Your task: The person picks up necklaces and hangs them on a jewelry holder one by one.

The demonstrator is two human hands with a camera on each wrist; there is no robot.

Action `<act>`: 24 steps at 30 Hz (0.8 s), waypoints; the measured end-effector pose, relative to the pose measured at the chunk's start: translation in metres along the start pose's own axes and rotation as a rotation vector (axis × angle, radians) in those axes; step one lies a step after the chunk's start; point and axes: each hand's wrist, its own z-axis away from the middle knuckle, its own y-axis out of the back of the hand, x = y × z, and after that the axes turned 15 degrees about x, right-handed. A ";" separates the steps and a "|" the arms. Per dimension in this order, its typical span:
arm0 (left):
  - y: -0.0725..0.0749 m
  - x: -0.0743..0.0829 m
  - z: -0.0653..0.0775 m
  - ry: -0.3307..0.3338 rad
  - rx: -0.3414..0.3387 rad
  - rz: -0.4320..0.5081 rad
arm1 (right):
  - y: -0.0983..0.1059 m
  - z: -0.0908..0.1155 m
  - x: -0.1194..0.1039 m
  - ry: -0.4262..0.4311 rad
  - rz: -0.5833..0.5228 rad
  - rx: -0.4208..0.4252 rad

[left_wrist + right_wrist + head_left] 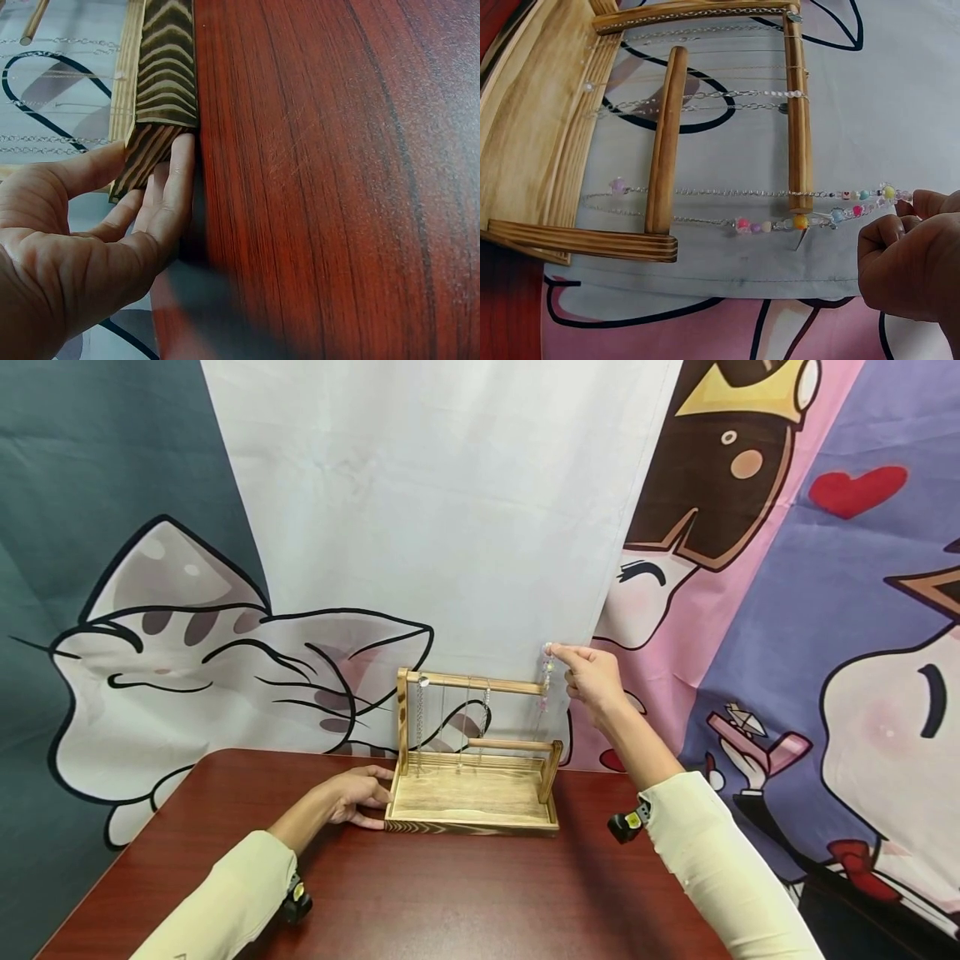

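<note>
A wooden jewelry stand (472, 827) has a tray base, a tall upper bar (510, 686) and a shorter lower bar (667, 142). My left hand (352, 795) holds the tray's left end, thumb on the rim and fingers along its side (150, 154). Just past the upper bar's free right end, my right hand (596, 681) pinches the top of a colorful beaded necklace (742, 225). The necklace's two strands hang down around that end, beads above and silver chain below. Several thin necklaces (420, 718) hang along the upper bar.
The stand rests near the back edge of a reddish-brown table (450, 893). Right behind it hangs a cloth backdrop (450, 527) with cartoon figures. A small black camera (626, 825) is strapped at the right wrist, and another (297, 902) at the left.
</note>
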 end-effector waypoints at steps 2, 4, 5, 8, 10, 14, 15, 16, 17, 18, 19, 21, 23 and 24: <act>0.000 0.000 0.001 -0.005 -0.004 -0.005 | -0.001 0.000 0.001 -0.001 0.005 0.005; 0.000 0.000 0.001 -0.005 -0.004 -0.007 | -0.002 -0.001 0.003 -0.003 0.003 0.010; 0.000 0.000 0.001 -0.005 -0.002 -0.006 | -0.002 -0.001 0.005 -0.004 0.001 0.013; 0.000 0.000 0.002 -0.008 -0.003 -0.007 | -0.003 -0.002 0.008 -0.010 0.009 0.022; 0.000 0.000 0.002 -0.008 -0.004 -0.007 | -0.004 -0.001 0.009 -0.016 0.024 0.026; 0.000 0.000 0.002 -0.003 -0.003 -0.004 | -0.004 0.001 0.012 -0.025 0.054 0.016; 0.000 0.000 0.002 -0.004 -0.004 -0.005 | -0.004 0.002 0.012 -0.025 0.057 0.011; 0.000 0.000 0.002 -0.003 -0.002 -0.004 | -0.005 0.002 0.013 -0.026 0.058 0.006; 0.000 0.000 0.002 -0.003 -0.001 -0.003 | -0.006 0.003 0.013 -0.025 0.061 0.002; 0.000 0.000 0.002 -0.003 0.000 -0.002 | -0.007 0.004 0.013 -0.022 0.063 -0.002; 0.000 0.000 0.002 -0.007 -0.002 -0.005 | -0.008 0.004 0.014 -0.021 0.062 -0.005; 0.000 0.000 0.002 -0.008 0.000 -0.004 | -0.010 0.006 0.015 -0.019 0.064 -0.011; 0.000 0.000 0.002 -0.007 0.001 -0.004 | -0.012 0.007 0.015 -0.016 0.074 -0.017; 0.000 0.000 0.001 -0.004 0.003 -0.003 | -0.013 0.008 0.016 -0.015 0.073 -0.019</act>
